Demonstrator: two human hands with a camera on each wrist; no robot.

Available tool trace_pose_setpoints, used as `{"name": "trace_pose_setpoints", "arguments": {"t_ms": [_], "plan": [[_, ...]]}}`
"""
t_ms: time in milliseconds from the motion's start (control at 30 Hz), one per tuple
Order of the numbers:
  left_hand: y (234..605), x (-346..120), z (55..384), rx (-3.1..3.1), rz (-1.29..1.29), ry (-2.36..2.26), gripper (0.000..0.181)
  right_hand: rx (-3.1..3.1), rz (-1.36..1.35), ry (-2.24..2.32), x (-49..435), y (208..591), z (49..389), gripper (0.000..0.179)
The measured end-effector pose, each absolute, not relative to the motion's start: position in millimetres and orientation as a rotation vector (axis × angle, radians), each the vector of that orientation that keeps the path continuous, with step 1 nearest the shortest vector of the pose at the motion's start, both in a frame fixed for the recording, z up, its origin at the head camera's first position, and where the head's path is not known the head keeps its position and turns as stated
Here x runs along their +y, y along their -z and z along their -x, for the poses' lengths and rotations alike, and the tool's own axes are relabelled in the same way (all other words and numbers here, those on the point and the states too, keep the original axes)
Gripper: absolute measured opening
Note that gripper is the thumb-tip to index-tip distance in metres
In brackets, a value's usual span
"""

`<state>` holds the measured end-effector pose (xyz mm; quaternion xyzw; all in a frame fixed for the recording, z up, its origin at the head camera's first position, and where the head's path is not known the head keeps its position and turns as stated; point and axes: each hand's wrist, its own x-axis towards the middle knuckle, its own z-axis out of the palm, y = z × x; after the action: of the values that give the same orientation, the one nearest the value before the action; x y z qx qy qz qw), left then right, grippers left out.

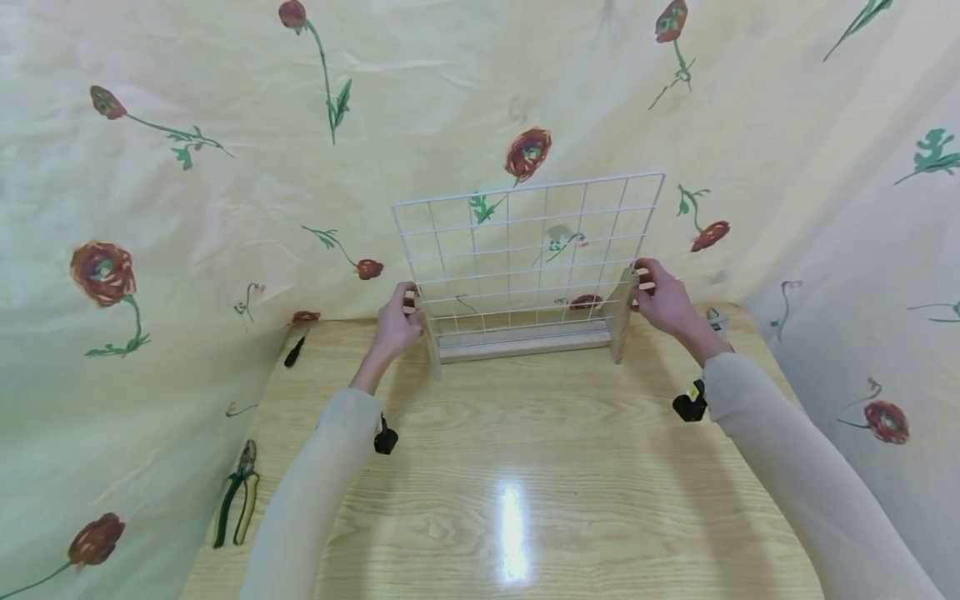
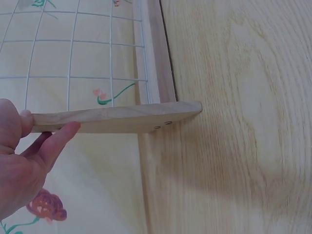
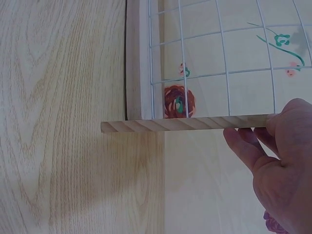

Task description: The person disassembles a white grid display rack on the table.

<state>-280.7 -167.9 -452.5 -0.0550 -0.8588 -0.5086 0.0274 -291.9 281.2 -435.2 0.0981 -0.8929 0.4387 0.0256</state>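
Note:
A white wire grid stands upright in a wooden stand at the back of the table. Its lower edge meets a pale wooden crossbar between two side boards. My left hand pinches the upper part of the left side board, thumb on one face and fingers on the other. Two screw heads show low on that board's outer face. On the opposite side, my right hand grips the right side board near its upper end, thumb on top in the right wrist view.
Pliers with dark and yellow handles lie at the table's left edge. A small black-handled tool lies at the back left. Beyond my right wrist sits a small metallic item. Flowered cloth hangs close behind the grid.

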Motion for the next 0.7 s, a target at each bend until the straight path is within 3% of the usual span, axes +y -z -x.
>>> {"name": "trace_pose_setpoints", "arguments": {"t_ms": [700], "plan": [[456,-174,260,-2.628,0.21,1.478,0.048,-2.746,-0.368,-1.351,277,438,284,0.045]]}}
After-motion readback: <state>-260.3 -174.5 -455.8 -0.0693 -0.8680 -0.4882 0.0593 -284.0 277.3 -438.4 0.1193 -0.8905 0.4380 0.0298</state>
